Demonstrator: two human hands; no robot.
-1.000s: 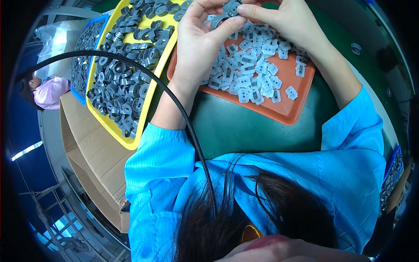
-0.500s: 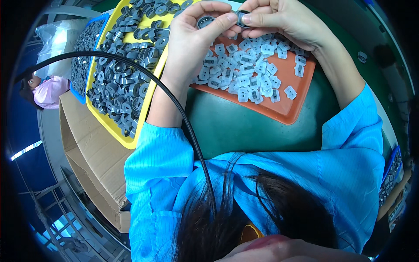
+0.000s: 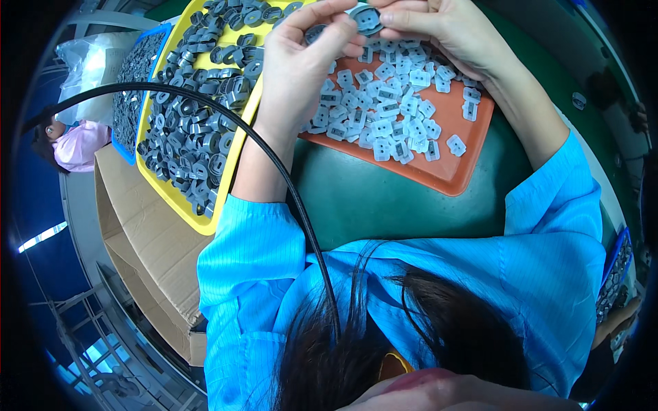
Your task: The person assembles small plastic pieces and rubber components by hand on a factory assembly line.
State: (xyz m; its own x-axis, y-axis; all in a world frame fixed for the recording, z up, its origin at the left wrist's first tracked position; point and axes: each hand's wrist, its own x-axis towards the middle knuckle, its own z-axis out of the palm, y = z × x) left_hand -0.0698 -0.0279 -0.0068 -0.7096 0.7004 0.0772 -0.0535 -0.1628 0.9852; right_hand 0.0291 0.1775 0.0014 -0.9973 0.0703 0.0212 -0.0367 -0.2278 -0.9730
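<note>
At the top middle, my two hands are close together over the orange tray. A round grey plastic cap (image 3: 367, 21), its slotted face showing, is pinched by my right hand (image 3: 458, 33) at its right edge. The thumb of my left hand (image 3: 296, 65) is against or very near its left side; which one is unclear. A second round grey cap (image 3: 315, 33) sits in the curled fingers of my left hand. Under my hands, small translucent white plastic plates (image 3: 384, 109) with slots lie heaped in the orange tray (image 3: 445, 179).
To the left, a yellow tray (image 3: 203, 224) is full of similar grey caps. Beyond it stands a blue-rimmed tray (image 3: 123, 147) of small dark parts. An open cardboard box (image 3: 147, 240) is below them. A black cable (image 3: 274, 154) arches across the view. A person in pink (image 3: 81, 145) is far left.
The cap between my hands has turned so its slotted face shows, and it has shifted slightly left and up. My left fingers have moved a little; the trays have stayed put.
</note>
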